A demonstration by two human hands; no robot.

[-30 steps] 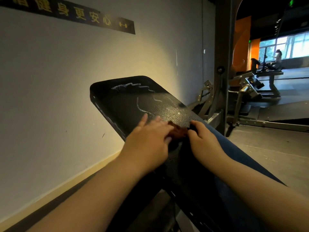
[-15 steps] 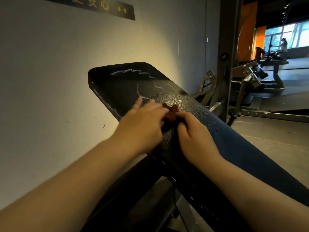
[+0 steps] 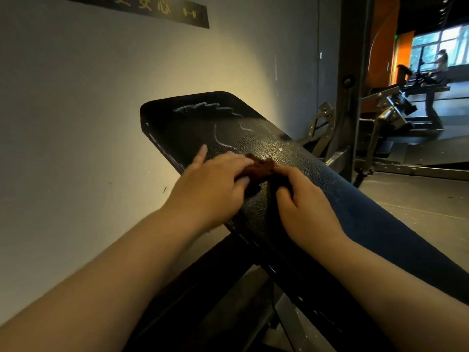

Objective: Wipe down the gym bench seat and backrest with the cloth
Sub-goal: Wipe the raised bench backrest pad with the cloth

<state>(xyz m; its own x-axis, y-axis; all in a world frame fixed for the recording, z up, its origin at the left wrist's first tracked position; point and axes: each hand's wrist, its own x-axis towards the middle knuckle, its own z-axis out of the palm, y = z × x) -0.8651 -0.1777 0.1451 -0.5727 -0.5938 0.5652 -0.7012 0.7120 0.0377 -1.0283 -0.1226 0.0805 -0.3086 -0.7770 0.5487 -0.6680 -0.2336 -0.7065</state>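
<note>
Bunching the brown cloth [image 3: 258, 170] looks like the step in hand. The left hand [image 3: 210, 184] curls over it and the right hand [image 3: 302, 199] pinches its right edge, with the cloth lying midway up the black backrest pad [image 3: 177, 123]. It would be best folded flat, then swept firmly up through the white streaks [image 3: 218, 138] above. The grained pad slopes beside a grey wall [image 3: 101, 97], and a steel rack upright [image 3: 352, 72] stands beyond.

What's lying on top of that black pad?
A brown cloth, gripped by the right hand and touched by the left hand, which hide part of it; also white streaks.
</note>
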